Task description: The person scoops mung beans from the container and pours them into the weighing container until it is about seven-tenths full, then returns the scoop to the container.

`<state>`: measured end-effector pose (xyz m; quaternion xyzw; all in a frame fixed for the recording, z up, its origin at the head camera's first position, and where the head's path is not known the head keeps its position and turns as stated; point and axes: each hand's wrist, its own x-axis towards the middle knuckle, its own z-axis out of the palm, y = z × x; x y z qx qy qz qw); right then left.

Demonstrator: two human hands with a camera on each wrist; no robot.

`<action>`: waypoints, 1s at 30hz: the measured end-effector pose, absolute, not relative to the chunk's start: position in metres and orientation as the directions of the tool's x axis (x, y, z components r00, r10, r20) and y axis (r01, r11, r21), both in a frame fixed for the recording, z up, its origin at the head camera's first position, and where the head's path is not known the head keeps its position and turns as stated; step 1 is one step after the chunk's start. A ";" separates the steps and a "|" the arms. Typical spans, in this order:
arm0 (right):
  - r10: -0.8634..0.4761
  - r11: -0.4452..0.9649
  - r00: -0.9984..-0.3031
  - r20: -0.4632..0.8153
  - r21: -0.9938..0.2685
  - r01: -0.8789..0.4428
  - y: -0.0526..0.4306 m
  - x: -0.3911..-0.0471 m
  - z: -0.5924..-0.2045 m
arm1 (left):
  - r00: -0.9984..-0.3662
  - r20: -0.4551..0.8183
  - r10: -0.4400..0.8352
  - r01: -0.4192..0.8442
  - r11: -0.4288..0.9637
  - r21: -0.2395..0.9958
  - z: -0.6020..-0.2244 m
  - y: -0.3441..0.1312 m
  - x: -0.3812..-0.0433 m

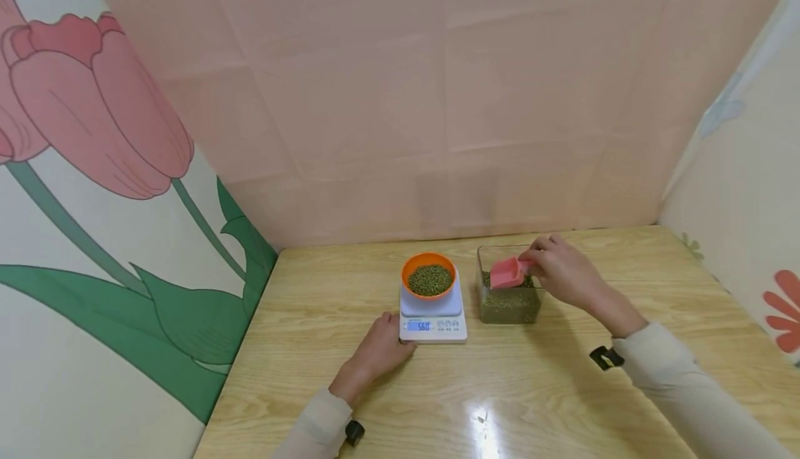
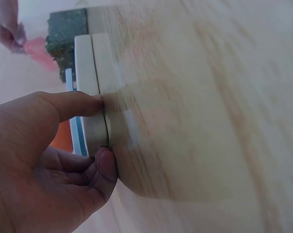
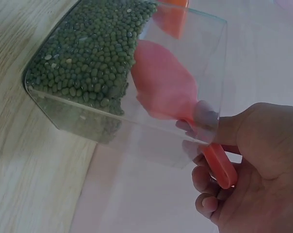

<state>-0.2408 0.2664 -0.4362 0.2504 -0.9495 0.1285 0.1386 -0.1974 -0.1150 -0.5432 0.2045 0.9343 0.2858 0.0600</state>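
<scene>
A white kitchen scale (image 1: 433, 329) bears an orange bowl (image 1: 428, 295) of green mung beans (image 1: 430, 280); its lit display seems to read 560. My left hand (image 1: 382, 345) holds the scale's front left corner, thumb at the front and curled fingers at the side (image 2: 59, 150). Right of the scale stands a clear rectangular container (image 1: 509, 314), partly filled with mung beans (image 3: 88, 63). My right hand (image 1: 561, 269) grips the handle of a pink scoop (image 1: 507, 273). The scoop's head (image 3: 163, 80) is inside the container, its tip touching the beans.
All this stands on a wood-grain table (image 1: 325, 285). A pink sheet (image 1: 375, 98) hangs behind it. At the left is a wall with painted tulips (image 1: 106, 105), at the right a pale wall with a red flower (image 1: 784, 306).
</scene>
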 end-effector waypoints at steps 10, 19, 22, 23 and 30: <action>-0.452 0.839 -0.836 0.311 -0.168 -0.517 0.265 -0.244 -0.440 | -0.913 0.005 0.407 0.340 0.756 0.560 -0.543 -0.115 -0.197; -0.426 0.852 -0.868 0.256 -0.211 -0.480 0.267 -0.244 -0.443 | -0.919 -0.021 0.393 0.309 0.754 0.580 -0.541 -0.116 -0.197; -0.418 0.853 -0.875 0.243 -0.227 -0.471 0.267 -0.245 -0.442 | -0.918 -0.029 0.396 0.308 0.754 0.580 -0.541 -0.116 -0.198; -0.416 0.852 -0.877 0.240 -0.234 -0.468 0.267 -0.245 -0.441 | -0.917 -0.030 0.398 0.308 0.752 0.583 -0.540 -0.117 -0.199; -0.402 0.846 -0.869 0.287 -0.246 -0.473 0.272 -0.246 -0.434 | -0.917 -0.066 0.393 0.269 0.732 0.626 -0.536 -0.123 -0.204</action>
